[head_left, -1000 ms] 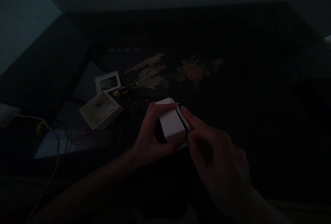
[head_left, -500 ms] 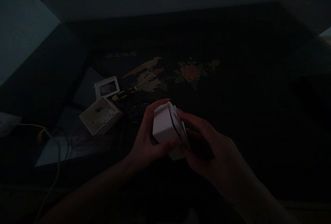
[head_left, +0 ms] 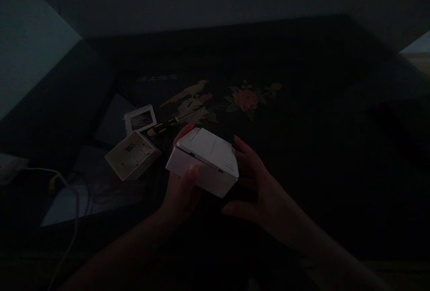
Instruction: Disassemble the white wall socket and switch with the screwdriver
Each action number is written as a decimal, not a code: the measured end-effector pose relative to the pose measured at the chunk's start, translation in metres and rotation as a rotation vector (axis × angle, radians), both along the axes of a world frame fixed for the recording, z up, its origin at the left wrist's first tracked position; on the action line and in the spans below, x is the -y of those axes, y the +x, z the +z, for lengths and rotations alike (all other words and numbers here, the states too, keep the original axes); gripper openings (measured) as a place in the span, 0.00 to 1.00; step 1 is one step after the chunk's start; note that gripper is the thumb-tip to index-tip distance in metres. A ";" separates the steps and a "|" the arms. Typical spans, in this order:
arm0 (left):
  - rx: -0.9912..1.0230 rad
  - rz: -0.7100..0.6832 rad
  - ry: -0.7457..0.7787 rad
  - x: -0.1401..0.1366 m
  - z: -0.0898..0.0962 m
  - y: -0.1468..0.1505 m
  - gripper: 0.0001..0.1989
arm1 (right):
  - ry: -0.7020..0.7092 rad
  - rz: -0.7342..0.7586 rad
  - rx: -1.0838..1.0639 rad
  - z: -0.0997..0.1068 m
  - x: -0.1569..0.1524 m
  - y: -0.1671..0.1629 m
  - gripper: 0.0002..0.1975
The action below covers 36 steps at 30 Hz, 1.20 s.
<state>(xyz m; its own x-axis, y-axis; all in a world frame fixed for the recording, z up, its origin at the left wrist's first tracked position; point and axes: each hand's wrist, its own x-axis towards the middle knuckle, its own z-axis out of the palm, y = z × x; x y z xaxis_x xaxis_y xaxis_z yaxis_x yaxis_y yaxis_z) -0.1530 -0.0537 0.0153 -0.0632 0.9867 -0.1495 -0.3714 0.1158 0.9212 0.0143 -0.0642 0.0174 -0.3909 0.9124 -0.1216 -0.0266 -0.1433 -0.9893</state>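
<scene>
"What do we have, biggest first?"

"The dark bench (head_left: 319, 147), then our hands: the left hand (head_left: 183, 192) gripping the left part of the white box (head_left: 215, 183) over the bench, thumb against its near wall; the right hand (head_left: 267, 190) spread beside the right end, its thumb clear. Whether its fingers touch, we can't tell."

"How should it handle?"

"Light and stiff, we'd judge, the smooth shell perhaps slippery. A dark gap runs under the cover (head_left: 210, 147), so we'd hold low on the side walls, not by that edge."

"Any change from half a second ago?"

"The cover now faces up toward us; then it faced right, our right fingers at its edge."

"And smaller things?"

"To the left, the hollow box (head_left: 144, 167), the frame (head_left: 139, 112) just beyond, and the screwdriver (head_left: 163, 127)."
</scene>
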 end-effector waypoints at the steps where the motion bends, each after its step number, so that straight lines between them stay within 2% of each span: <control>1: -0.005 -0.004 0.015 0.001 0.001 0.000 0.45 | -0.035 0.009 -0.075 -0.002 0.001 -0.005 0.54; 6: -0.067 -0.080 0.029 0.003 0.004 -0.006 0.48 | -0.053 -0.090 -0.249 -0.001 0.005 -0.014 0.47; 9: -0.025 -0.136 0.025 0.003 0.002 -0.008 0.44 | 0.005 -0.191 -0.288 0.006 0.002 -0.006 0.40; 12: 0.008 -0.260 0.000 0.002 -0.003 -0.008 0.40 | 0.039 -0.274 -0.292 0.011 -0.002 0.002 0.33; 17: -0.115 -0.519 -0.023 0.003 -0.008 -0.008 0.52 | 0.069 -0.252 -0.215 0.014 -0.004 0.007 0.33; 23: -0.222 -0.635 0.031 0.007 -0.007 -0.007 0.54 | 0.043 -0.172 -0.113 0.014 -0.006 0.008 0.32; 36: -0.337 -0.619 0.130 0.010 -0.012 -0.004 0.56 | 0.208 -0.147 0.091 0.006 -0.005 0.010 0.39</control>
